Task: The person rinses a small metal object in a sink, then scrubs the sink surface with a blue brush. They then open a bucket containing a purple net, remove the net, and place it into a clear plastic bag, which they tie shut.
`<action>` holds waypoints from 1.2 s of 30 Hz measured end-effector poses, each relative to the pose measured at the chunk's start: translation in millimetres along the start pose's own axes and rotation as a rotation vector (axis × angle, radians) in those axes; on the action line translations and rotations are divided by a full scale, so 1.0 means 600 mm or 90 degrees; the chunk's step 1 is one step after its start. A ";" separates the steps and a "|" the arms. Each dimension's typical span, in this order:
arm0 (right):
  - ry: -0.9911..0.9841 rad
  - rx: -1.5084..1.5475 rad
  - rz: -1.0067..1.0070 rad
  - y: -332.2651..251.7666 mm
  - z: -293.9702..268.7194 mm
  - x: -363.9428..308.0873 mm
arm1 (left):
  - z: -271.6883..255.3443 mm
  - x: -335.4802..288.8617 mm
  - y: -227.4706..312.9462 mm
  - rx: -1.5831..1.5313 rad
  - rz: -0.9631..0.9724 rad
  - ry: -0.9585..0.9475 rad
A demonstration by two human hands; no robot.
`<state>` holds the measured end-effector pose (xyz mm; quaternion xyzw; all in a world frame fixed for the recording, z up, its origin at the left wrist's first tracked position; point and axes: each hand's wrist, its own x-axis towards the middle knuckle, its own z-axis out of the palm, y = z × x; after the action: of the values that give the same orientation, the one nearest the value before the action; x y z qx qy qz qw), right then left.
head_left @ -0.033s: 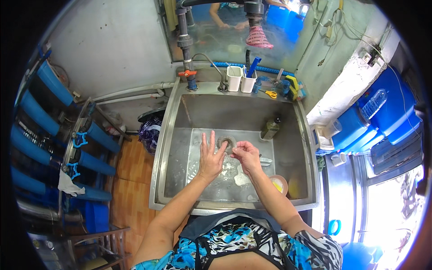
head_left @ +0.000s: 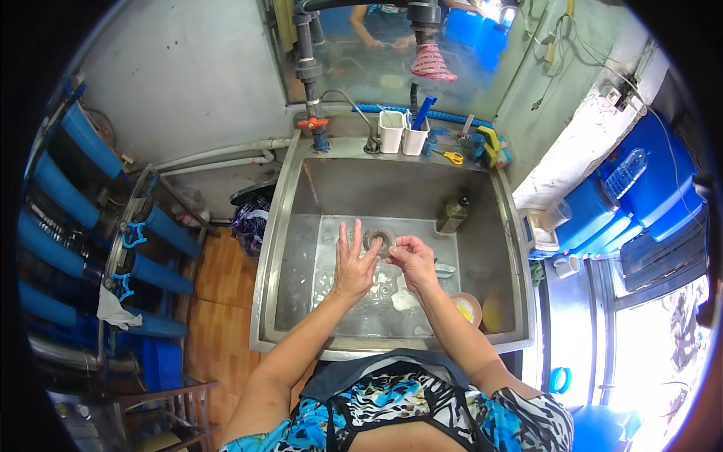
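Observation:
My left hand (head_left: 354, 267) is over the floor of a metal sink (head_left: 282, 226), fingers stretched and spread, with one fingertip overlapping a round grey drain-like ring (head_left: 388, 234). Just right of it, my right hand (head_left: 413, 260) has its thumb and fingers pinched together close to the ring's lower right side. Whatever is between those fingertips is too small to make out. A patch of white foam (head_left: 404, 297) lies on the sink floor below the hands. Partly behind my right hand is a pale, knife-like object (head_left: 446, 269).
A dark bottle (head_left: 453, 215) stands in the sink's far right corner. Near its front right is a pinkish bowl (head_left: 468, 305) with something yellow inside. White holders (head_left: 391, 134), yellow-handled scissors (head_left: 453, 157) and a tap with a red handle (head_left: 313, 123) line the back ledge.

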<state>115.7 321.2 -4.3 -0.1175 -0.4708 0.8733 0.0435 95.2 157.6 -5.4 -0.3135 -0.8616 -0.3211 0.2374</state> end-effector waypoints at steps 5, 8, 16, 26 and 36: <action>0.005 -0.031 0.029 -0.004 -0.010 0.005 | 0.004 0.009 -0.004 -0.058 0.005 -0.028; -0.016 -0.055 0.003 -0.005 -0.013 0.010 | 0.006 0.015 -0.006 -0.022 0.006 -0.036; -0.005 -0.108 -0.036 0.003 -0.018 0.021 | -0.006 0.034 -0.015 0.027 0.050 -0.065; 0.046 -0.189 -0.086 0.016 -0.003 0.029 | 0.015 0.028 0.000 0.078 0.049 -0.039; 0.040 -0.254 -0.069 0.017 -0.015 0.040 | 0.002 0.039 -0.005 0.162 0.090 -0.122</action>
<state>95.0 327.4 -21.4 -0.1256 -0.6384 0.7551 0.0809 76.5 165.6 6.9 -0.3697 -0.8898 -0.1604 0.2141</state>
